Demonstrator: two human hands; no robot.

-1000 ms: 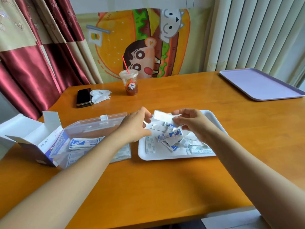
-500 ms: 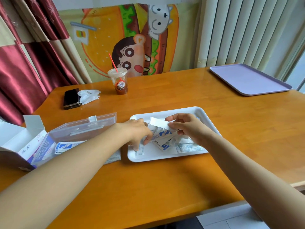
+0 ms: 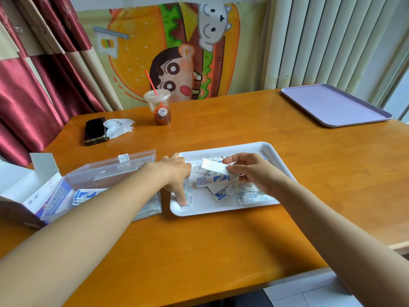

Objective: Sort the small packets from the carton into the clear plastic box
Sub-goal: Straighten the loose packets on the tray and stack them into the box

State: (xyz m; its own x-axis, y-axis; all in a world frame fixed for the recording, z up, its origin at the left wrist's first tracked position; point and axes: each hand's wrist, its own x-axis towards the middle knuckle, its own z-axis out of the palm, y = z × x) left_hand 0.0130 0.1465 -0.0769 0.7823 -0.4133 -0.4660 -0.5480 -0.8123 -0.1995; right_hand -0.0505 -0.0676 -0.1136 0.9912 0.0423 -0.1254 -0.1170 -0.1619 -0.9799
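The left grip has been lowered onto a tray packet.
Pressed under a straight finger, it seems next for the box beside that grip; a strip stays pinched in the right grip.

An orange-brown wooden table filled the view. At its far right corner lay a lilac tray. Toward the far left edge a black phone lay flat, touching a crumpled white wad, tissue or glove, just to its right. Near them stood a lidded clear plastic cup with a red straw and a little dark drink. Behind hung a cartoon burger banner, dark red and beige curtains on the left, and pale vertical blinds on the right.
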